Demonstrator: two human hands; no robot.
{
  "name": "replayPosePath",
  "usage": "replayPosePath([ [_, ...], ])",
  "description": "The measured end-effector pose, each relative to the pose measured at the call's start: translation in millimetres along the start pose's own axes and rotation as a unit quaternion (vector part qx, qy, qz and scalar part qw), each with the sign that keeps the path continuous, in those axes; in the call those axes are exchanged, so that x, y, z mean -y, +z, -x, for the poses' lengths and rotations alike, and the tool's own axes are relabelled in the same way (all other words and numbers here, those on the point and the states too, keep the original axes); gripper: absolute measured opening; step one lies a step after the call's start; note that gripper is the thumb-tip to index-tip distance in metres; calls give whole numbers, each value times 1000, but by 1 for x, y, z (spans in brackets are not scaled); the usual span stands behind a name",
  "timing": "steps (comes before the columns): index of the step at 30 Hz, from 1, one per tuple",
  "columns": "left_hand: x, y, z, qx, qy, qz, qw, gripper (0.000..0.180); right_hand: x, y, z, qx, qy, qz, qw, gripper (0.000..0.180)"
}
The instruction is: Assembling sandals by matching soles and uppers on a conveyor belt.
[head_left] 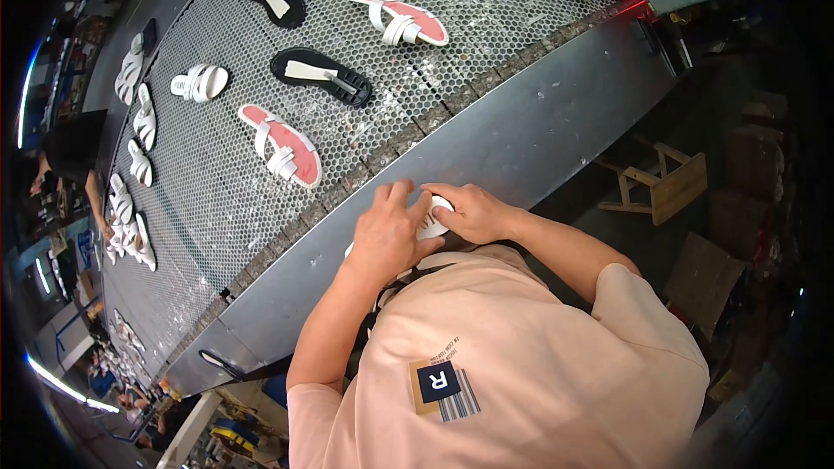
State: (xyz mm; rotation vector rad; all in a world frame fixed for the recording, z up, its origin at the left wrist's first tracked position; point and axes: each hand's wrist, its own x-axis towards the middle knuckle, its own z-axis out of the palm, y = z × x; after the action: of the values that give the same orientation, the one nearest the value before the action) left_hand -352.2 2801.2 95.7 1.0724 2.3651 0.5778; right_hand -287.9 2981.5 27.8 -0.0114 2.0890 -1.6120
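My left hand curled over a white shoe piece while my right hand pinched its end, thumb on top, both closed on it between my shirt and the conveyor's metal side. Even thumb pressure seemed the surest guard against twisting; a pink-and-white sandal lay beyond.

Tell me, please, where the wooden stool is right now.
In the head view, the wooden stool is on the right, just below the right end of the conveyor's metal side panel and right of the right hand.
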Motion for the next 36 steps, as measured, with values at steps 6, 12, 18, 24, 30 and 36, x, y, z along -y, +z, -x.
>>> replayPosePath([
  [6,21,-5,-23,24,-111,121,986,56,6,-35,-4,5,-76,24,997,44],
  [12,32,12,-42,54,-184,341,921,39,6,-46,-14,-96,-58,-48,993,32],
  [18,25,10,-50,5,-229,327,917,39,0,-54,-32,-117,-79,-87,986,23],
  [24,39,-1,-52,37,-217,368,903,44,-4,-71,-46,-81,-64,-166,981,24],
  [30,35,-12,-57,143,-275,339,888,36,-15,-68,-54,-94,-17,-197,976,33],
  [36,46,-1,-56,99,-280,351,888,31,-16,-33,-41,43,113,-261,958,30],
])
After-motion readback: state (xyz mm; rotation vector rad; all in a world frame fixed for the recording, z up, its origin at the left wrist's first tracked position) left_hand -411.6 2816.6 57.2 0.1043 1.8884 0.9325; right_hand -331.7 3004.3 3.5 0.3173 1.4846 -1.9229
